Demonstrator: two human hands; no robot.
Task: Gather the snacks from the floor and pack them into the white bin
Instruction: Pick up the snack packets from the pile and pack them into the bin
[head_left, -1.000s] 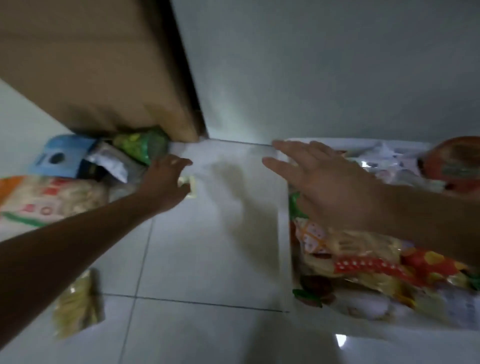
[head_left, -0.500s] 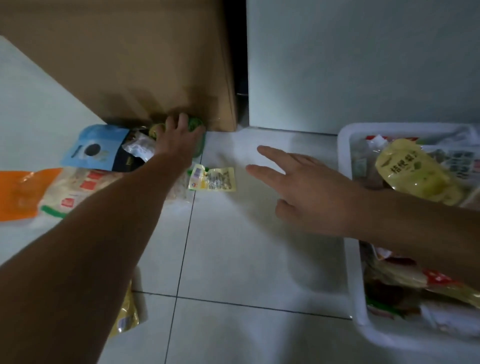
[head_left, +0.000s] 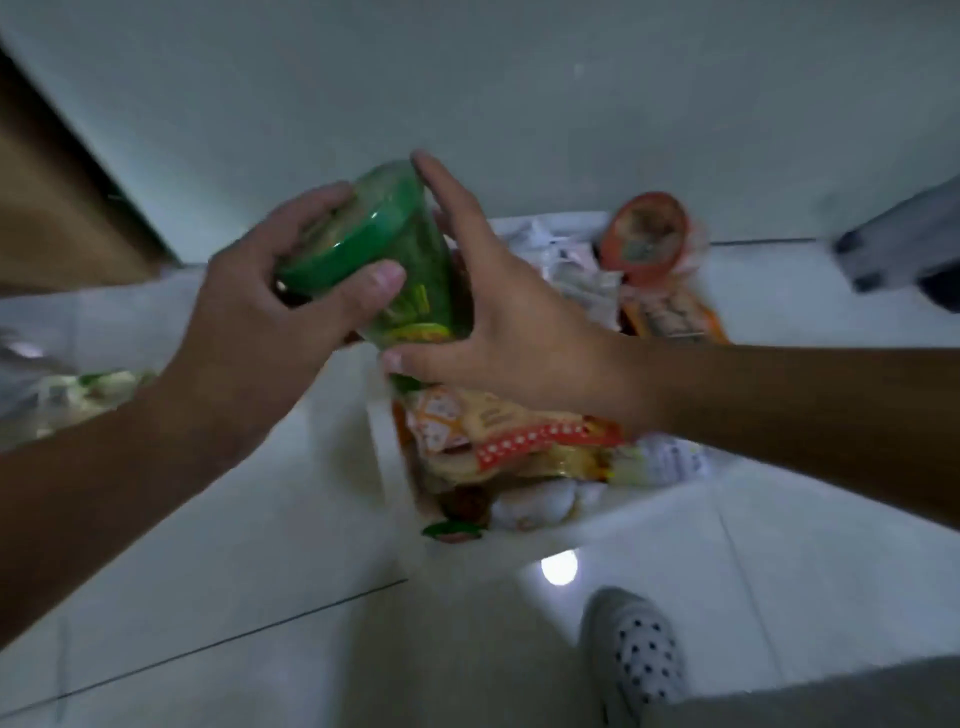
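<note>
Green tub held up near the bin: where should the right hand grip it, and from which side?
Grip the narrower body below the lid, coming from the right. The green tub is tilted, its wide lid end gripped by the left hand, so only the body is free; the right hand lies open against that side, thumb underneath.

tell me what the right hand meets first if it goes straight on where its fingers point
The green cup gripped by the left hand; the right hand looks to be at its side, though blur hides contact.
</note>
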